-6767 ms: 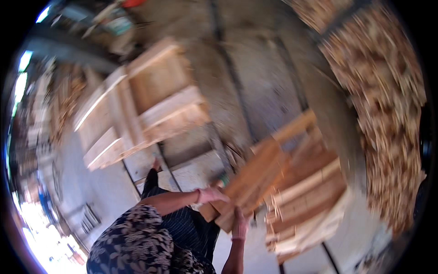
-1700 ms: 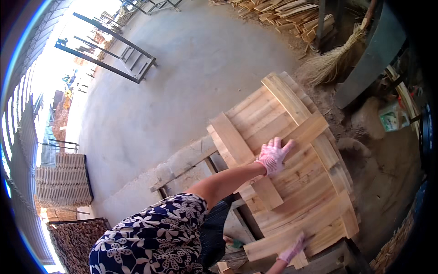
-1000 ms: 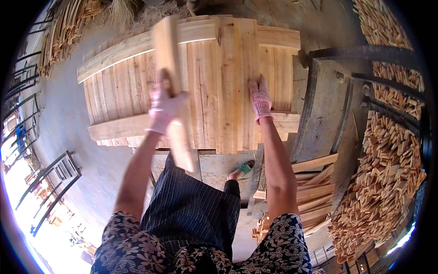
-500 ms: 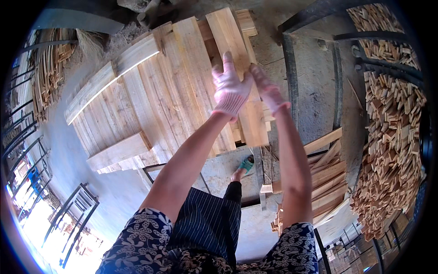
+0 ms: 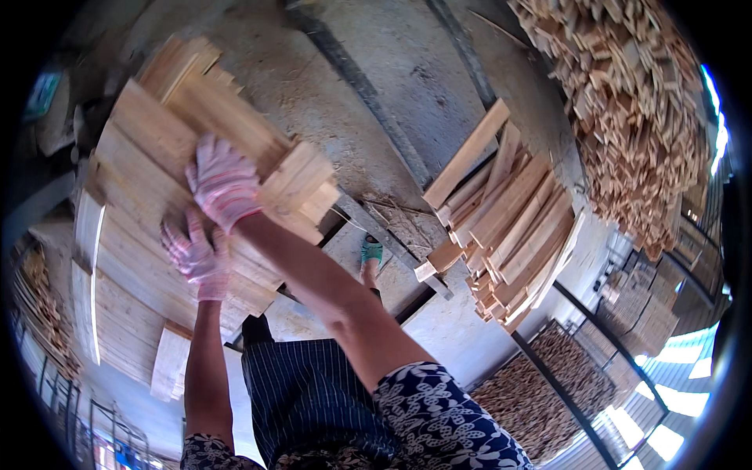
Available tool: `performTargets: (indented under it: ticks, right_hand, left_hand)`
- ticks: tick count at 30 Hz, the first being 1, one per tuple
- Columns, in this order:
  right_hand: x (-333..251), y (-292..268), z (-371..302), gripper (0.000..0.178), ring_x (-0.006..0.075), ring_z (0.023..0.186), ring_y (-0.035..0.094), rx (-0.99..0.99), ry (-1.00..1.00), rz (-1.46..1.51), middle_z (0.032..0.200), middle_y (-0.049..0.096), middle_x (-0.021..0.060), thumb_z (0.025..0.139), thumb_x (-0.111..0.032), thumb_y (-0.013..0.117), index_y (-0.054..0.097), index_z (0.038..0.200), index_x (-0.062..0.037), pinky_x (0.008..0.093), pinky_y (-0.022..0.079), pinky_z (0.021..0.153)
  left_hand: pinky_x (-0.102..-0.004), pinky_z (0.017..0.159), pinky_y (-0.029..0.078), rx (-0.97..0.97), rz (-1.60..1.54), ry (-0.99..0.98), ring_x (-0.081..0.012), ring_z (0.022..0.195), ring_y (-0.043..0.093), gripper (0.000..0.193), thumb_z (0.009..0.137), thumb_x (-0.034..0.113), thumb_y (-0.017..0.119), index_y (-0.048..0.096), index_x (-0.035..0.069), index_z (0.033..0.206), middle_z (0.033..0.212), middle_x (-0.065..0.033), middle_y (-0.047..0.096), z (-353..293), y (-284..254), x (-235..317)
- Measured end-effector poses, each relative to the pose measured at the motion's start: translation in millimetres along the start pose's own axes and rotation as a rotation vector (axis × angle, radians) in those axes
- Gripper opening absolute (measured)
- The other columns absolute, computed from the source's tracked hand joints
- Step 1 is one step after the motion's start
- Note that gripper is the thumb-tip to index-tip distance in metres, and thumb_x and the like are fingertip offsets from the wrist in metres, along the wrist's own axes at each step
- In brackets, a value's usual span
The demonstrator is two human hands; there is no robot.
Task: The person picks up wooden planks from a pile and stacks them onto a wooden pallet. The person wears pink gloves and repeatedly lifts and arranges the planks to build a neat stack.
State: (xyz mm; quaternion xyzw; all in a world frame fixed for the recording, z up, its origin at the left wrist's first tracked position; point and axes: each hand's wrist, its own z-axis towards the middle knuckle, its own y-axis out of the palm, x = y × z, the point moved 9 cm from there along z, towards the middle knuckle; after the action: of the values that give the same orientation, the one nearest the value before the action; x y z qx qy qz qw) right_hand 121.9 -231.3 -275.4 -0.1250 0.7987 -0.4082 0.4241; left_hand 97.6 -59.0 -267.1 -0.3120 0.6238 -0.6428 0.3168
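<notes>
A broad stack of pale wooden boards (image 5: 129, 290) lies at the left, its boards side by side. My left hand (image 5: 197, 254), in a pink-and-white striped knit glove, rests on the boards with fingers apart. Just beyond it and to the right, my right hand (image 5: 225, 186), gloved the same way, lies palm down with fingers stretched out near the seam of a wider board (image 5: 223, 113). Neither hand is wrapped around anything. At the stack's right edge, shorter board ends (image 5: 301, 180) stick out at an angle.
A smaller pile of narrow wooden strips (image 5: 525, 223) lies to the right, near a dark metal rail (image 5: 376, 117) on the concrete floor. Farther right rises a tall heap of stacked wood pieces (image 5: 634, 117). My foot in a green shoe (image 5: 371, 251) shows below the stack.
The view has swung to the right, so the stack now appears farther left. My hands have come off the long board near the stack's right edge and lie flat on the boards.
</notes>
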Motion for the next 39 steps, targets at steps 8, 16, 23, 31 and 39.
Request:
performTargets:
  ticks: [8,16,23,31,39]
  right_hand:
    - [134,-146,-73,0.033,0.04,0.111,0.058,0.252,-0.18,0.34,0.114,0.062,0.0202,0.093,-0.024,0.061,0.062,0.119,-0.0038,0.0482,0.048,0.098]
    - [614,-326,-429,0.03,0.0332,0.109,0.06,0.191,1.102,-0.217,0.11,0.061,0.0161,0.093,-0.024,0.057,0.062,0.121,-0.0141,0.0473,0.054,0.088]
    - [781,-434,-624,0.082,0.0432,0.137,0.046,0.417,1.455,-0.208,0.151,0.042,0.0245,0.087,-0.037,0.068,0.033,0.158,-0.0125,0.0502,0.04,0.112]
    - [885,-452,-655,0.129,0.0401,0.155,0.018,0.427,1.369,0.141,0.168,0.012,0.0212,0.071,-0.05,0.09,0.009,0.165,-0.0157,0.0501,0.03,0.123]
    - [891,-462,-665,0.116,0.0464,0.139,0.043,0.405,1.396,0.077,0.15,0.04,0.0289,0.071,-0.051,0.088,0.025,0.159,-0.0084,0.0513,0.042,0.113]
  left_hand:
    - [-0.0606,0.118,0.026,-0.034,0.151,-0.057,-0.0462,0.147,0.03,0.068,0.102,0.054,0.048,0.034,0.02,0.16,0.16,-0.0295,0.029,-8,21,-31]
    - [-0.049,0.114,0.037,-0.19,0.146,-0.029,-0.0389,0.138,0.043,0.054,0.102,0.034,0.054,0.044,0.013,0.151,0.151,-0.0217,0.044,27,14,4]
    - [-0.0446,0.096,0.051,-0.629,-0.759,0.791,-0.0378,0.112,0.062,0.035,0.091,0.01,0.067,0.062,0.003,0.125,0.12,-0.0189,0.064,-106,-6,508]
    - [-0.0453,0.117,0.037,-0.86,-0.408,0.424,-0.0412,0.141,0.044,0.099,0.082,0.047,0.081,0.031,0.006,0.157,0.152,-0.03,0.041,-168,137,734]
    - [-0.0396,0.121,0.032,-1.331,-0.504,0.137,-0.0366,0.151,0.032,0.127,0.077,0.055,0.086,0.012,-0.007,0.16,0.162,-0.0318,0.028,-181,185,728]
